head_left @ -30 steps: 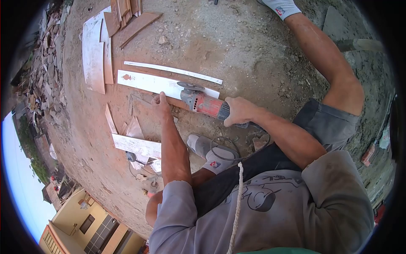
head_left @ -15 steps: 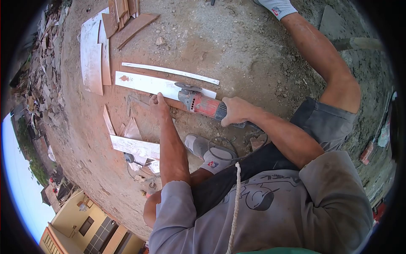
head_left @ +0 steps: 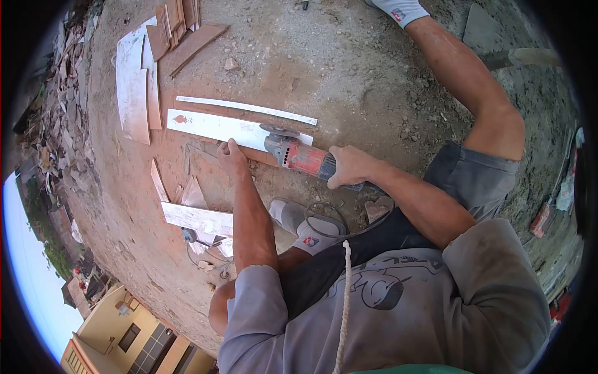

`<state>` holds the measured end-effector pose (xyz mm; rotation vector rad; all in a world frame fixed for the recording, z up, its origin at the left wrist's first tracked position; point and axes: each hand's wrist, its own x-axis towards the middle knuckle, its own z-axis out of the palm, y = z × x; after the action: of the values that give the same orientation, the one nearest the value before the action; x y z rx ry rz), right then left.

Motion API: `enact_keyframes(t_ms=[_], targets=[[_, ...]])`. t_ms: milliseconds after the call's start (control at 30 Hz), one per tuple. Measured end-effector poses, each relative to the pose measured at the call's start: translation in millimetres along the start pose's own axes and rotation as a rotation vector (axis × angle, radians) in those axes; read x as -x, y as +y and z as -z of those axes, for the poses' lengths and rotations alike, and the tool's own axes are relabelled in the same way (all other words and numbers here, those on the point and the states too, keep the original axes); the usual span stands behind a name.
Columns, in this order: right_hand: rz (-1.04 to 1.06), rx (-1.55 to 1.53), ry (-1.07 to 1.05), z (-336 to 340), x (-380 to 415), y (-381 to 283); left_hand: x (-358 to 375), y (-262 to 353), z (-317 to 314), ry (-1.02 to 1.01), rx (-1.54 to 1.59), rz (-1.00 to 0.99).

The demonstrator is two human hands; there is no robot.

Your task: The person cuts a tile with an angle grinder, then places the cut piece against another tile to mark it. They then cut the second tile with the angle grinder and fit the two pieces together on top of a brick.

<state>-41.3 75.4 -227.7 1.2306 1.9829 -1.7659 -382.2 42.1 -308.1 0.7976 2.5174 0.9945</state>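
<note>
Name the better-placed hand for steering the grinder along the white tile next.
Probably the right: the right hand grips the angle grinder, while the left hand is at the edge of the white tile.

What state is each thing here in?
Angle grinder: held, disc over the wide strip; whether spinning, cannot tell.
Right hand: closed around the grinder.
Left hand: at the wide strip's near edge.
Wide white strip: lying down, brown-patched at one end.
Narrow white strip: lying apart.
Brown pieces: heaped, overlapping.
</note>
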Motion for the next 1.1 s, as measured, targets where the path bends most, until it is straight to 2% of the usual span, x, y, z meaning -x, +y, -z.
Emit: enact_keyframes(t_ms=[1100], targets=[[-0.054, 0.009, -0.015, -1, 17, 9, -2, -3, -2, -0.019, 0.039, 0.034]])
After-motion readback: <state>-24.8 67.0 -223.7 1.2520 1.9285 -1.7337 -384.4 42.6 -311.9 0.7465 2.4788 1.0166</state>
